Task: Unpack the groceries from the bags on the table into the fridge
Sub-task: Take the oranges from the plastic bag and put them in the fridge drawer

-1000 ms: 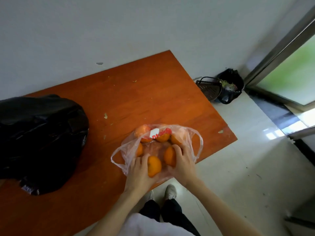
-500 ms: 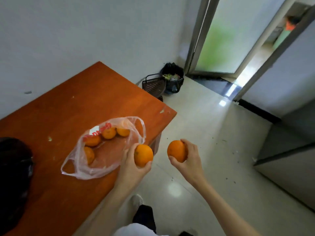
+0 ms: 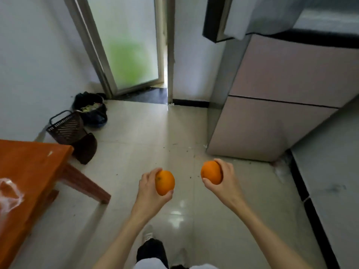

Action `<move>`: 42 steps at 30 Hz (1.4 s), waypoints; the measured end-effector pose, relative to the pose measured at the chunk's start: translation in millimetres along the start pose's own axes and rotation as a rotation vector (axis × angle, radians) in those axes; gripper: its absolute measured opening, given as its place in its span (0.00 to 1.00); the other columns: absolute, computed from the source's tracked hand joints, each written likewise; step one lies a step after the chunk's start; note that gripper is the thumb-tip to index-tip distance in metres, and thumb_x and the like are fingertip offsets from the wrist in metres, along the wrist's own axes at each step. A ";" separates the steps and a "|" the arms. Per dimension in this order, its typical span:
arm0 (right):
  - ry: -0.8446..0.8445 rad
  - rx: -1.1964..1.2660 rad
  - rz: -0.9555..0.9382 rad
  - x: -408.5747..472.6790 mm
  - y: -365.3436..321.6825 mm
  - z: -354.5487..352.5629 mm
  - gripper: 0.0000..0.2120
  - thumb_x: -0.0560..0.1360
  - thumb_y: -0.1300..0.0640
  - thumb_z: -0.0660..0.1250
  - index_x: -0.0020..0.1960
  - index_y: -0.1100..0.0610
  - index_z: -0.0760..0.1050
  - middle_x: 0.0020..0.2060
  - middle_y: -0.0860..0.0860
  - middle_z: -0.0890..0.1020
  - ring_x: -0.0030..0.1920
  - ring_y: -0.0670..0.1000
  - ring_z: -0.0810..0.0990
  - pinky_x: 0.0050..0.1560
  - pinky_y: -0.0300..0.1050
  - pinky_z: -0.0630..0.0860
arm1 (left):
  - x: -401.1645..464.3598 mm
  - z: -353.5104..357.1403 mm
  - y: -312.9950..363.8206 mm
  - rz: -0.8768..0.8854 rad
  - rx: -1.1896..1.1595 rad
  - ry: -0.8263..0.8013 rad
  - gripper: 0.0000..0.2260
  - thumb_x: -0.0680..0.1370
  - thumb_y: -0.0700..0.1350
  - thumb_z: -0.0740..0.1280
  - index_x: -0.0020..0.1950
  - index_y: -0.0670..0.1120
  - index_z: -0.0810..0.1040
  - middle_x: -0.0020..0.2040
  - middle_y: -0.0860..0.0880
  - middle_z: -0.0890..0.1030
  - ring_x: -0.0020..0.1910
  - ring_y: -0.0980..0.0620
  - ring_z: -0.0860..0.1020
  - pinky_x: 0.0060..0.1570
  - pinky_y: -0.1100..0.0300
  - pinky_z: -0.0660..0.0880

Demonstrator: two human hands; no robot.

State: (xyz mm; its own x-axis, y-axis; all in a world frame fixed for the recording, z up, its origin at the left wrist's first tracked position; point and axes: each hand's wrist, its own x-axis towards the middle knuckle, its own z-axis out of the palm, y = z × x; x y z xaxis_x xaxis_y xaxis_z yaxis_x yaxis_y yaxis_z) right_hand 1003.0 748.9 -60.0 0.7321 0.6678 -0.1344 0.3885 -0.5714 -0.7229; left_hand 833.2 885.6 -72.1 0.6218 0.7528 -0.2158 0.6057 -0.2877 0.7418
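I carry two oranges toward the fridge [image 3: 272, 98]: my left hand [image 3: 150, 188] curls its fingers around one orange [image 3: 164, 182], my right hand [image 3: 225, 178] clamps the other orange [image 3: 211, 172]. Both fruits hang over the tiled floor, well apart from the orange table [image 3: 29, 162] and its clear plastic bag [image 3: 9, 193]. The lower fridge doors look closed; I judge one hand must free up to open one.

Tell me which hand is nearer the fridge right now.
Right. The right hand, holding an orange, is just short of the fridge base; the left hand, with its orange, is farther left.
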 end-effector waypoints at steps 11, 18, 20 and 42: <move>0.314 0.026 0.183 31.3 111.1 -140.8 0.33 0.68 0.53 0.74 0.69 0.53 0.65 0.61 0.51 0.67 0.54 0.44 0.67 0.52 0.34 0.63 | 87.4 123.4 147.4 0.223 0.010 -0.237 0.31 0.70 0.44 0.74 0.68 0.48 0.64 0.63 0.46 0.66 0.55 0.51 0.68 0.51 0.61 0.67; 0.403 0.031 0.207 120.0 165.3 -246.2 0.34 0.68 0.52 0.74 0.69 0.52 0.64 0.63 0.52 0.65 0.56 0.48 0.69 0.56 0.41 0.68 | 176.6 213.5 255.4 0.288 -0.101 -0.294 0.29 0.71 0.47 0.73 0.67 0.49 0.64 0.62 0.46 0.68 0.54 0.48 0.71 0.51 0.55 0.72; 0.420 0.032 0.211 148.7 175.7 -282.7 0.34 0.68 0.52 0.74 0.69 0.51 0.64 0.64 0.53 0.65 0.54 0.46 0.67 0.55 0.41 0.67 | 204.3 234.8 293.7 0.269 -0.149 -0.293 0.30 0.70 0.46 0.73 0.68 0.49 0.63 0.63 0.44 0.69 0.55 0.48 0.72 0.52 0.54 0.73; 0.249 1.006 -0.104 470.6 144.9 -578.4 0.15 0.75 0.57 0.65 0.60 0.57 0.71 0.57 0.53 0.74 0.54 0.52 0.76 0.55 0.51 0.77 | 440.5 253.9 654.4 0.209 -1.127 -0.223 0.17 0.77 0.51 0.63 0.61 0.46 0.65 0.57 0.44 0.73 0.53 0.48 0.77 0.55 0.51 0.75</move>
State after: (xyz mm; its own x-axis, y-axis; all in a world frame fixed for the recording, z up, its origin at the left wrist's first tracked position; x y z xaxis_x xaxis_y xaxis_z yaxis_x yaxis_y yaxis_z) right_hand 1727.5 704.4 164.1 0.8611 0.5080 0.0223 -0.1057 0.2216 -0.9694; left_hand 1629.5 878.7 157.2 0.7984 0.6003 -0.0467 -0.2325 0.3789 0.8957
